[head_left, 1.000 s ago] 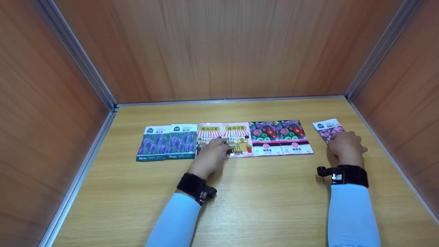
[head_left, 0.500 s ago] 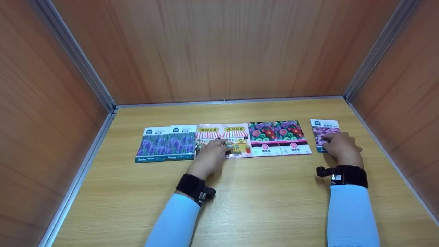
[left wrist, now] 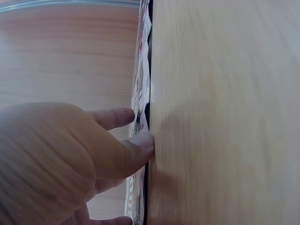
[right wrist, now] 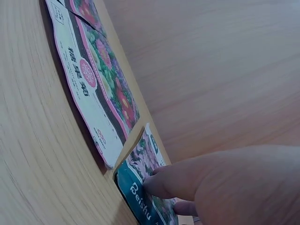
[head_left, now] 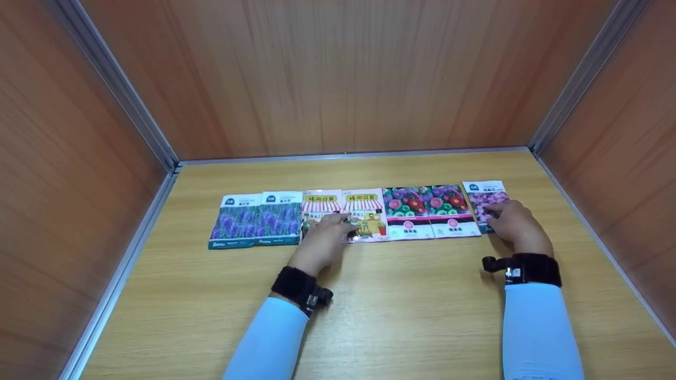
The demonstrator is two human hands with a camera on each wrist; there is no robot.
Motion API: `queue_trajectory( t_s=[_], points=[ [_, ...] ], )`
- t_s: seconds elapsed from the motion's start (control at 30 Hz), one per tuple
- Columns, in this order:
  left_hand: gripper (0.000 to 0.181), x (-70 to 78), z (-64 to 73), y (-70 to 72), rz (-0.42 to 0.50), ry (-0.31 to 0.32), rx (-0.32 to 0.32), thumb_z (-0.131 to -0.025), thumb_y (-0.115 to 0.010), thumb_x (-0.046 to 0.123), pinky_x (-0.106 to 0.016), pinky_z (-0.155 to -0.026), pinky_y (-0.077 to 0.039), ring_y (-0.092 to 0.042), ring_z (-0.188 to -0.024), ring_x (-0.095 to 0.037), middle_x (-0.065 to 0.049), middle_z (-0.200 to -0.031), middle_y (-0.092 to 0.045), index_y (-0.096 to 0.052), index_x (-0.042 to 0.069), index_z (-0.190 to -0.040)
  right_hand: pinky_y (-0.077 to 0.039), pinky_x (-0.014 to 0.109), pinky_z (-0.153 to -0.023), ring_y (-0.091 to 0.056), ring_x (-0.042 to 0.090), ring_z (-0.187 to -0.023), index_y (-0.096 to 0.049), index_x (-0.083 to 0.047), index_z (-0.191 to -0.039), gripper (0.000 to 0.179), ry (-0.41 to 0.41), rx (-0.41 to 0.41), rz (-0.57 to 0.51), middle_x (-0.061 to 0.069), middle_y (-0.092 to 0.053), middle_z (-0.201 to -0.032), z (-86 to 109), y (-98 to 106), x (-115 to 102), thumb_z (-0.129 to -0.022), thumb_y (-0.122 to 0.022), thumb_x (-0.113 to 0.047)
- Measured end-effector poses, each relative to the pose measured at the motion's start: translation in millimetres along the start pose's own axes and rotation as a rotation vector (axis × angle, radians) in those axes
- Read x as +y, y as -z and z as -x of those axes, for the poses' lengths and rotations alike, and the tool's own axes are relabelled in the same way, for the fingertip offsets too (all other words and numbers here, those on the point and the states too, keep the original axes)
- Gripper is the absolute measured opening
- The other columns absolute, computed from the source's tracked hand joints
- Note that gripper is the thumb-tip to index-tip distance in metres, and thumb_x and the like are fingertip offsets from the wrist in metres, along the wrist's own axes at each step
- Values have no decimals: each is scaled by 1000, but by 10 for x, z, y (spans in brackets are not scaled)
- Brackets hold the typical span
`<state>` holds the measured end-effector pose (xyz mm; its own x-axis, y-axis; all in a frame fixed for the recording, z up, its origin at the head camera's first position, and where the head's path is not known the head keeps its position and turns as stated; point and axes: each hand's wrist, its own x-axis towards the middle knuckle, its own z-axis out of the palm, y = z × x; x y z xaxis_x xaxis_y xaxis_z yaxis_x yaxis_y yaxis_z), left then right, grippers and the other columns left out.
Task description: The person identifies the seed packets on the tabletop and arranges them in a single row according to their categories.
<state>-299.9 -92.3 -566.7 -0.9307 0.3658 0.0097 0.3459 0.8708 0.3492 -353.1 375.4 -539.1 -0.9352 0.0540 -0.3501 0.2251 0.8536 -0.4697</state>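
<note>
My left hand (head_left: 326, 240) rests on two pink seed packets with striped awnings (head_left: 363, 198) mid-row, fingers spread and touching them. In the left wrist view, its thumb (left wrist: 140, 145) lies against the packets' near edge. My right hand (head_left: 517, 224) presses with its fingertips on a seed packet with pink-purple flowers (head_left: 483, 198) at the row's right end. That packet lies flat, its lower right part hidden by the hand. In the right wrist view, its teal end (right wrist: 133, 194) lies close beside a seed packet with red and pink flowers (right wrist: 86, 79).
Two lavender seed packets (head_left: 280, 216) form the left end of the row, slightly overlapping. Two packets with mixed bright flowers (head_left: 454, 211) lie right of the pink pair. Wooden panels (head_left: 348, 79) enclose the table (head_left: 401, 316) at the back and both sides.
My right hand has slid the pink-purple flower packet leftward and straightened it from a tilt, up to the row's right end. The left hand stays in place.
</note>
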Motion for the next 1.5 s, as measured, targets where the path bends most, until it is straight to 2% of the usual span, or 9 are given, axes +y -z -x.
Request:
queue_trajectory(
  t_s=[0.13,0.23,0.37,0.8,0.93,1.17,1.5],
  points=[
    [50,-4,-5,-5,-8,-5,4,-115,-57,4,-76,-135,-32,-44,-167,-35,-5,-178,-51,-70,28,-157,-27,80,-134,-32,59,-158,-43,-10,-175,58,55,11,18,43,-23,-178,22,-6,3,-118,-52,-21],
    [51,-4,-14,-14,-7,1,2,-115,-54,4,-76,-136,-31,-45,-167,-35,-5,-177,-52,-71,28,-156,-25,81,-134,-28,63,-162,-44,-10,-174,58,71,9,31,44,-24,-178,28,-7,-4,-118,-54,-21],
    [50,0,-17,-14,-4,9,-2,-116,-53,5,-76,-136,-31,-44,-167,-35,-4,-177,-52,-71,29,-156,-21,84,-133,-19,66,-166,-43,-11,-175,58,64,2,39,43,-23,-178,29,-11,-18,-118,-53,-21],
    [46,-4,-5,0,11,4,-1,-118,-52,10,-75,-137,-30,-43,-168,-35,-4,-178,-51,-71,29,-157,-25,86,-131,-25,63,-162,-40,-11,-176,60,34,-12,25,42,-23,-178,45,-1,-24,-119,-53,-23],
    [48,5,-4,8,10,6,-5,-117,-54,8,-73,-137,-31,-42,-169,-35,-5,-179,-50,-70,28,-157,-26,85,-131,-25,63,-160,-36,-6,-177,64,15,-9,17,42,-21,-178,34,9,-23,-119,-53,-28],
    [45,21,-15,5,-8,-8,9,-119,-54,11,-73,-134,-36,-44,-167,-35,-5,-178,-51,-71,29,-156,-27,86,-130,-23,65,-160,-31,-3,-177,72,14,14,68,44,-18,-177,37,13,-33,-117,-56,-33],
    [60,24,-48,14,-19,93,-17,-116,-53,6,-73,-136,-33,-34,-173,-34,-1,-184,-41,-58,38,-167,-26,86,-131,-24,62,-160,-29,-6,-179,72,5,-11,20,41,-19,-180,41,20,-81,-118,-56,-33]
  ],
)
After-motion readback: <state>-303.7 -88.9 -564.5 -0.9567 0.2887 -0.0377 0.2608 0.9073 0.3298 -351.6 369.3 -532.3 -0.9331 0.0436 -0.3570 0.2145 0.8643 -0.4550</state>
